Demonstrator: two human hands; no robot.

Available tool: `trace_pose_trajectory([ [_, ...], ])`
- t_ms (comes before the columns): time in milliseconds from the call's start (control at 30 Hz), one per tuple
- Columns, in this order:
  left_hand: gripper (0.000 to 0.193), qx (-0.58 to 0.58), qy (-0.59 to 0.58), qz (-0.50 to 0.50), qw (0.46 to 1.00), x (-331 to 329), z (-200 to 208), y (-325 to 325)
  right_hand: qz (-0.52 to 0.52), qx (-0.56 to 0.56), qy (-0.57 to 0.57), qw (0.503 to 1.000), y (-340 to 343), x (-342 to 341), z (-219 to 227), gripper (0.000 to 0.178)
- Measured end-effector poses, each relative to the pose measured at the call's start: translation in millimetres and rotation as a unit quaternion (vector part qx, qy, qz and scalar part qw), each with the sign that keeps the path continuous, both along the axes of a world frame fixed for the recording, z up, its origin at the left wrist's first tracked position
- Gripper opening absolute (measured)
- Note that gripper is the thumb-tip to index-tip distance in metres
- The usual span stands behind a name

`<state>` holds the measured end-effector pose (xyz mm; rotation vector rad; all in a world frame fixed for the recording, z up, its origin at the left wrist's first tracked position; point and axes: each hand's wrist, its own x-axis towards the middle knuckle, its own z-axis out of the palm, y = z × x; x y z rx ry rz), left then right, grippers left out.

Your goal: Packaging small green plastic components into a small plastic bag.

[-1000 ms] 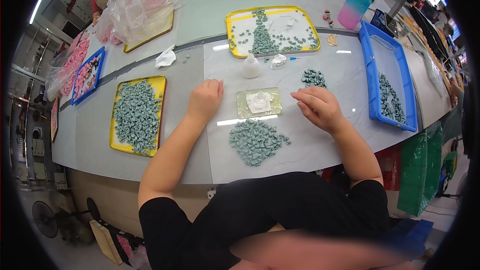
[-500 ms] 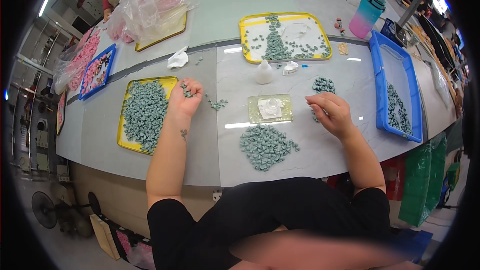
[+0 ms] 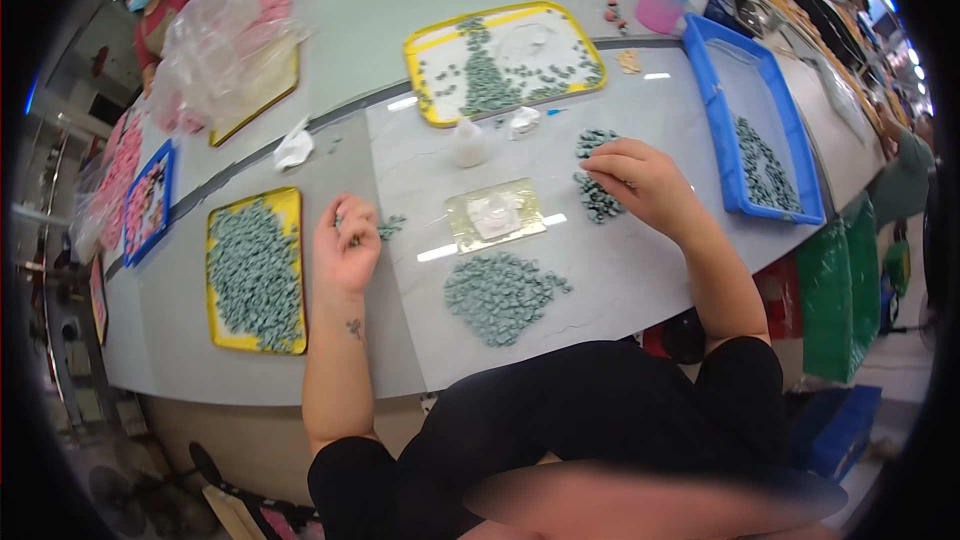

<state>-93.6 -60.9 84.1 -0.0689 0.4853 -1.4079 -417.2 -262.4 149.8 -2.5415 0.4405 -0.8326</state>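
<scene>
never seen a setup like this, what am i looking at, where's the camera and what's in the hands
There is no machine: these are a person's bare hands, filmed from a wide camera worn on the head, looking down, so straight edges bend. On the table are a loose green pile, a pale green pad, a white bottle, a yellow tray at left, another yellow tray farther off and a blue tray at right, each tray holding small green pieces. The left hand is curled, fingers bent; what it grips is unclear. The right hand is at a darker pile; anything held is hidden.
</scene>
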Motion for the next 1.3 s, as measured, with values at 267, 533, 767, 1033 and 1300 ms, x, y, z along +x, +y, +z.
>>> trace_pose_trajectory([
  [267, 0.012, 0.110, -0.193, -0.073, 0.972, -46.4, 2.3, -25.7, 0.057, -0.040, 0.255, 0.964, -3.4, 6.2, -38.2, 0.015],
  [533, 0.041, 0.138, -0.249, -0.097, 0.954, -52.7, 22.4, -17.5, -0.012, -0.061, 0.363, 0.930, 13.8, 52.2, -31.2, 0.006],
  [767, 0.038, 0.128, -0.354, -0.096, 0.922, -47.2, 28.9, -10.7, -0.065, -0.096, 0.434, 0.893, 30.6, 75.3, -22.0, 0.010],
  [1033, 0.021, 0.059, -0.334, -0.100, 0.935, -32.2, 16.8, 0.8, -0.070, -0.050, 0.282, 0.956, 23.1, 76.8, -28.9, 0.012],
  [1300, 0.027, 0.130, -0.412, -0.156, 0.888, -41.7, 16.2, -2.8, 0.030, 0.334, 0.083, 0.938, 38.3, 107.3, -29.6, 0.022],
])
